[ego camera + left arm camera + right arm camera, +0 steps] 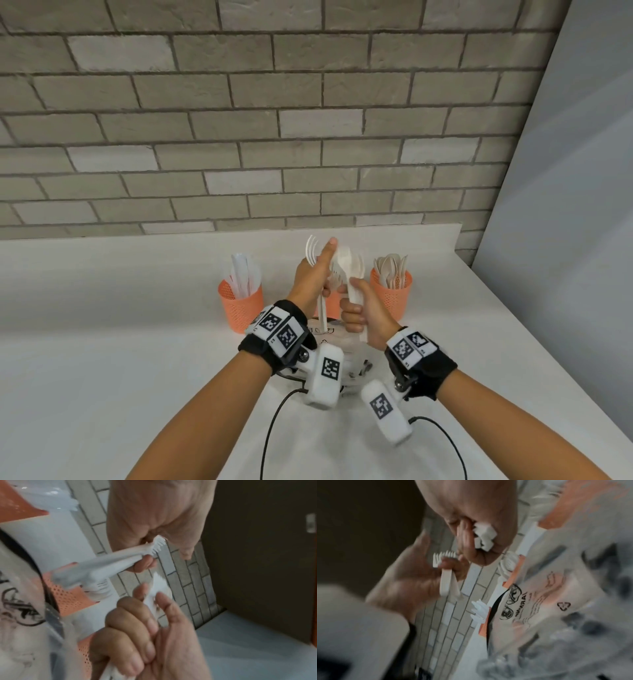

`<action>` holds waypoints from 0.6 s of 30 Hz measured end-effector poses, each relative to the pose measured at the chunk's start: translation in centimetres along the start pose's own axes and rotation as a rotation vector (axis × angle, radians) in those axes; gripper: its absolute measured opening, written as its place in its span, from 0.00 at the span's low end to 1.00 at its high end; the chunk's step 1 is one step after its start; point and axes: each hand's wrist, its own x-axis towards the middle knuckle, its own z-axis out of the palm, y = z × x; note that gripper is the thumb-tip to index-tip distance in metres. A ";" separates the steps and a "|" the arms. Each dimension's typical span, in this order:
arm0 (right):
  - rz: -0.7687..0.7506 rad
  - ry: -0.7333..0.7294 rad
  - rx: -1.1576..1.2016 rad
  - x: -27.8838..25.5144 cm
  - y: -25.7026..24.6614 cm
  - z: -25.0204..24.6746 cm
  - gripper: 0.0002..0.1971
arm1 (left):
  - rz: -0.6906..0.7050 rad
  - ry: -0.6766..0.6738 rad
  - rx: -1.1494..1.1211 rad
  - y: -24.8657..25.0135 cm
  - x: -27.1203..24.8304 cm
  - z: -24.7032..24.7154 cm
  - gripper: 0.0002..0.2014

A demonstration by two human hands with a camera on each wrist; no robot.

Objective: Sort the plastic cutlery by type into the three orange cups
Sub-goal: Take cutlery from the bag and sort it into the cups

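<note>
Both the left hand [310,277] and right hand [359,313] are gripping forks [337,265] mid-frame; next, probably dropping them into the middle cup [333,306].

Both forearms reach forward and slightly inward, each wrist wrapped in a black band. The left hand [310,279] is raised, thumb pointing up, fingers curled around white forks [311,251]. The right hand [361,313], close beside it and a little lower, is closed in a fist around a bundle of white cutlery [354,274].
</note>
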 end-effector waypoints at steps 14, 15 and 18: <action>-0.165 0.004 -0.289 0.1 0.4 -0.8 0.18 | 0.077 0.067 0.034 -1.2 -0.7 1.5 0.08; -0.188 0.017 -0.330 0.1 0.6 -0.8 0.18 | 0.091 0.079 0.045 -1.3 -0.6 1.6 0.08; -0.251 0.061 -0.437 0.1 0.7 -0.7 0.17 | 0.110 0.098 0.098 -1.6 -0.2 1.8 0.09</action>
